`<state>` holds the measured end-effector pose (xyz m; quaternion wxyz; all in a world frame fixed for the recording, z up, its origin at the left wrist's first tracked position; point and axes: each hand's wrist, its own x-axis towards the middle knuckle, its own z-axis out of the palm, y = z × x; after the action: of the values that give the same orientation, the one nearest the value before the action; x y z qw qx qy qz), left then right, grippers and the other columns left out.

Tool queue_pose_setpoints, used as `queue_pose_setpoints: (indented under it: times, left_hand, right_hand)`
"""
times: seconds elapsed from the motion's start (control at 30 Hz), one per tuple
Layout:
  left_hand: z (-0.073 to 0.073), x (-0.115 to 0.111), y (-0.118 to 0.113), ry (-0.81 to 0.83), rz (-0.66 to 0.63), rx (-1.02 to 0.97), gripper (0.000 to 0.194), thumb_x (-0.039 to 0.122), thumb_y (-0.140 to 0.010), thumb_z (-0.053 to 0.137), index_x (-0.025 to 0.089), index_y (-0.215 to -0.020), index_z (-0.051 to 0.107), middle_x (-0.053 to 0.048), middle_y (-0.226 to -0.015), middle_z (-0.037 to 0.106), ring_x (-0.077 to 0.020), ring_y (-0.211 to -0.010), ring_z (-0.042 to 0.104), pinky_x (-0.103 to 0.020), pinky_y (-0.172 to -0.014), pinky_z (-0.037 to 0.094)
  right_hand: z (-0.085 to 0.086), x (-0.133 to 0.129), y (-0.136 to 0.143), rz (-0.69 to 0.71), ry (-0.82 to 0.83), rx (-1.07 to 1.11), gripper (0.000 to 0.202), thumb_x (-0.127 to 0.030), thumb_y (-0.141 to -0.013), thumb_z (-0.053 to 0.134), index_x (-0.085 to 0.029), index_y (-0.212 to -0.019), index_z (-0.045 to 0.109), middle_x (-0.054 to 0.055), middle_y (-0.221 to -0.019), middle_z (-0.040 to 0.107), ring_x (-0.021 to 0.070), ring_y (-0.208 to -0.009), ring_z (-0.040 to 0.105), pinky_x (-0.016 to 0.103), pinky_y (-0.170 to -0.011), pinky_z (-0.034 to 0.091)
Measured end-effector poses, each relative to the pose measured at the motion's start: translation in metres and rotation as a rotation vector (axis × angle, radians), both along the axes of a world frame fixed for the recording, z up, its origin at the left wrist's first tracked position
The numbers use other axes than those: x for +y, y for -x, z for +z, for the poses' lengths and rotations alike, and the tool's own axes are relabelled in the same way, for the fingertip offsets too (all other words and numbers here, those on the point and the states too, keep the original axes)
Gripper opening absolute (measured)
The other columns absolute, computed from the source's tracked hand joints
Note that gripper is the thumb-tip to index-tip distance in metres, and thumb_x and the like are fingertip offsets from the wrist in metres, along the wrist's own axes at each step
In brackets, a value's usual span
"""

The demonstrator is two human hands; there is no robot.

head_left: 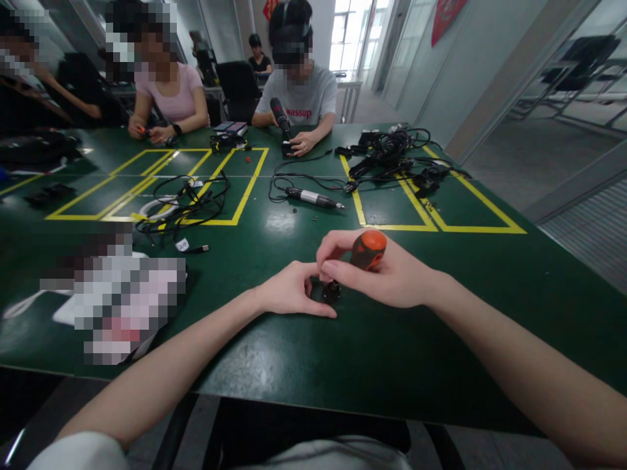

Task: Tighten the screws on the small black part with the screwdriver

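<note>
A screwdriver [371,251] with an orange and dark grey handle rests in my right hand [392,277], its handle tilted up beyond the thumb. The right thumb and fingers come together over a small dark part [332,292] on the green table. My left hand [290,288] lies low on the table and curls around that part from the left, thumb along its near side. The screwdriver's tip and most of the part are hidden by my fingers, so I cannot tell whether they touch.
Ahead lies a silver-and-black pen-shaped power tool [313,198] with a cord. Black cables [189,205] are tangled to the left, and more cables [392,153] heap at the right. A blurred-out pouch [132,307] sits near my left arm. Across the green table [416,365], co-workers handle tools.
</note>
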<state>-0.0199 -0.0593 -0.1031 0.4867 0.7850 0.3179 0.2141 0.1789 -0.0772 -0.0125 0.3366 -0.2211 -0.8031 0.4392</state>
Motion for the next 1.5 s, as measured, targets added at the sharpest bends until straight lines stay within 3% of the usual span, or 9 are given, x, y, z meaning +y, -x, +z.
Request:
queue_pose_setpoints:
  times: [0.1, 0.23, 0.53, 0.97, 1.23, 1.5]
  left_hand:
    - [0.007, 0.002, 0.002, 0.068, -0.056, -0.008, 0.043, 0.037, -0.072, 0.090, 0.014, -0.103, 0.072, -0.002, -0.087, 0.072, -0.0116, -0.069, 0.060, -0.023, -0.061, 0.047]
    - [0.013, 0.005, 0.004, 0.127, -0.053, -0.046, 0.027, 0.029, -0.076, 0.085, 0.014, -0.096, 0.072, -0.001, -0.087, 0.073, -0.0122, -0.079, 0.064, -0.021, -0.067, 0.045]
    - [0.005, 0.011, 0.005, 0.438, -0.032, -0.126, 0.039, 0.030, -0.064, 0.094, 0.013, -0.093, 0.073, -0.004, -0.087, 0.079, -0.0103, -0.071, 0.067, -0.025, -0.073, 0.054]
    - [-0.004, 0.014, 0.007, 0.584, 0.017, -0.201, 0.043, 0.023, -0.057, 0.098, 0.013, -0.093, 0.076, -0.006, -0.094, 0.082, -0.0129, -0.078, 0.077, -0.026, -0.082, 0.061]
    - [-0.004, 0.016, 0.009, 0.585, -0.014, -0.208, 0.045, 0.023, -0.060, 0.097, 0.013, -0.099, 0.076, -0.007, -0.097, 0.082, -0.0135, -0.081, 0.077, -0.027, -0.084, 0.060]
    - [0.003, 0.014, 0.009, 0.336, -0.041, -0.138, 0.046, 0.022, -0.076, 0.083, 0.014, -0.120, 0.073, -0.008, -0.105, 0.078, -0.0097, -0.076, 0.066, -0.024, -0.072, 0.054]
  right_hand:
    - [0.008, 0.003, -0.008, -0.062, -0.186, -0.258, 0.031, -0.042, -0.095, 0.066, -0.018, -0.076, 0.062, 0.000, -0.068, 0.060, 0.0131, -0.061, 0.049, 0.027, -0.061, 0.037]
    - [0.013, 0.005, -0.014, -0.100, -0.178, -0.414, 0.028, -0.040, -0.093, 0.065, -0.018, -0.076, 0.063, -0.002, -0.059, 0.054, 0.0120, -0.054, 0.044, 0.027, -0.057, 0.030]
    - [0.018, 0.007, -0.016, -0.005, -0.039, -0.380, 0.011, -0.029, -0.087, 0.064, -0.019, -0.090, 0.061, -0.005, -0.067, 0.053, 0.0119, -0.061, 0.047, 0.024, -0.060, 0.038]
    - [0.008, 0.015, -0.022, 0.061, 0.098, -0.361, 0.012, -0.021, -0.081, 0.068, -0.019, -0.084, 0.057, -0.006, -0.067, 0.052, 0.0109, -0.061, 0.046, 0.023, -0.056, 0.037]
    - [0.007, 0.015, -0.024, -0.002, 0.089, -0.376, 0.009, -0.020, -0.085, 0.066, -0.019, -0.088, 0.058, -0.008, -0.064, 0.049, 0.0101, -0.059, 0.044, 0.023, -0.057, 0.037]
    - [0.010, 0.015, -0.021, 0.036, 0.087, -0.374, 0.012, -0.020, -0.080, 0.066, -0.020, -0.081, 0.054, -0.005, -0.072, 0.052, 0.0109, -0.064, 0.046, 0.023, -0.059, 0.037]
